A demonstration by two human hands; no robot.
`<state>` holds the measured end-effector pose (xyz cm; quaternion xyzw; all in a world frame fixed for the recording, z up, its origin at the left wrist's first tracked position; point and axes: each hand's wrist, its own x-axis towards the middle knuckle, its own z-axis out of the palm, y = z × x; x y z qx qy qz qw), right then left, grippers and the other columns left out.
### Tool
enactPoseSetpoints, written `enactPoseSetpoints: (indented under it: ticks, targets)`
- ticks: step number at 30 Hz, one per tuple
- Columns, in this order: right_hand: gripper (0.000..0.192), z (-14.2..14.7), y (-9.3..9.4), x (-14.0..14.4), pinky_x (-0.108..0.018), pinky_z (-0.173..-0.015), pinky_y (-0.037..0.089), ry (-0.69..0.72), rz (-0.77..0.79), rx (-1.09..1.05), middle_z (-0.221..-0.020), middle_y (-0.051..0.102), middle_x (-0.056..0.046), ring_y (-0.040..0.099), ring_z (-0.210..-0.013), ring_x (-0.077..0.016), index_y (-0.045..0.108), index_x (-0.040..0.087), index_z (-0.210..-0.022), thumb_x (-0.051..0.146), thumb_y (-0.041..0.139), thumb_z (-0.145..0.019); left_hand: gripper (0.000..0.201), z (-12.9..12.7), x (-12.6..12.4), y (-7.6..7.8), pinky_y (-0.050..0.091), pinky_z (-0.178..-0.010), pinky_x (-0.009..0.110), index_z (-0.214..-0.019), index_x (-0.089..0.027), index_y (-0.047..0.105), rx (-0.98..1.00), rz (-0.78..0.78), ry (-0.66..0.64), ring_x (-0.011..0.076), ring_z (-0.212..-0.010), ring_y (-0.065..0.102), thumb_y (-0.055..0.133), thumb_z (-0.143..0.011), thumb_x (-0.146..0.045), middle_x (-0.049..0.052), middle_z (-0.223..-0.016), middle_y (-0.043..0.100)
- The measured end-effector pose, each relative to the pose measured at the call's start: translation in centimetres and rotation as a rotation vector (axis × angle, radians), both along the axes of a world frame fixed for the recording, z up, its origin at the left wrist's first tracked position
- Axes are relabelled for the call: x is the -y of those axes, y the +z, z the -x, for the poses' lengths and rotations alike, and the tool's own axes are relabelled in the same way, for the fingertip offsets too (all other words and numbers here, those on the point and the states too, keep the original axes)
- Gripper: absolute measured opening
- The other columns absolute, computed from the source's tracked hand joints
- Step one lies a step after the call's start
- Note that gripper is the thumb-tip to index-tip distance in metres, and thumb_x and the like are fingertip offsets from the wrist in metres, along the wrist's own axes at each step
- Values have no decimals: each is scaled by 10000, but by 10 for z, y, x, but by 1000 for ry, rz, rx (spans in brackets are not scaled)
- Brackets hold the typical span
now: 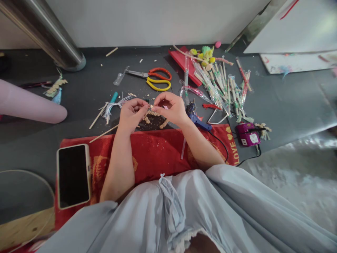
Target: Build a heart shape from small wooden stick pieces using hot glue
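Observation:
My left hand (133, 114) and my right hand (171, 107) meet over the dark table, fingertips pinched together. Between them is a small cream-coloured piece (151, 106), too small to name more closely. Just below lie bits of tan braided cord (163, 123), partly covered by my hands. A bundle of white thread (109, 109) and a teal tube (114, 97) are left of my left hand. Beyond the fingers rest scissors (150, 76) with one red and one yellow handle. A blue glue gun (196, 116) lies right beside my right wrist.
A red towel (152, 151) covers the table's near edge, with a phone (73, 175) on its left. Wrapped sticks (218, 84) pile up at the right, near a purple power adapter (247, 134) with a black cord. A metal post (47, 35) stands at back left.

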<state>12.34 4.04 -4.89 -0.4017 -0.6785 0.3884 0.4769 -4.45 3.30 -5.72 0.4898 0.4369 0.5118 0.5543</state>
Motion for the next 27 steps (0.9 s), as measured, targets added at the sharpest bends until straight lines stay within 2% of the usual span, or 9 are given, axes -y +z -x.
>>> enactPoseSetpoints:
  ticks: [8, 14, 18, 22, 27]
  targets:
    - [438, -1, 0, -1, -239, -645, 506, -28, -14, 58, -735, 642, 37, 573, -671, -85, 617, 208, -743, 631, 726, -764, 414, 1, 0, -2, 272, -355, 169, -730, -197, 646, -1, 12, -42, 49, -362, 380, 835, -667, -560, -66, -455, 474]
    - [354, -3, 0, -2, -263, -669, 492, 0, -157, 110, -743, 655, 25, 576, -688, -97, 629, 208, -750, 543, 679, -854, 516, 0, 1, 2, 235, -319, 163, -728, -181, 647, 4, 79, -103, 41, -345, 389, 854, -600, -636, -62, -467, 489]
    - [365, -5, 4, -2, -287, -698, 502, 28, -223, 158, -761, 661, 10, 586, -720, -117, 632, 220, -757, 563, 662, -877, 564, 0, 3, 5, 177, -309, 161, -678, -180, 635, 38, 124, -168, 31, -314, 323, 835, -591, -699, -62, -409, 458]
    - [377, -6, 6, -2, -316, -752, 518, 51, -262, 214, -777, 665, 0, 604, -770, -139, 639, 231, -753, 584, 649, -882, 554, 1, 4, 6, 142, -301, 172, -680, -182, 642, 61, 138, -194, 25, -296, 281, 835, -604, -696, -57, -407, 471]
    - [349, -6, 6, -2, -317, -746, 516, 83, -296, 213, -809, 671, -1, 607, -764, -133, 628, 226, -760, 545, 635, -902, 543, 2, 3, 5, 154, -306, 178, -651, -182, 626, 64, 146, -172, 30, -305, 296, 852, -599, -672, -57, -404, 461]
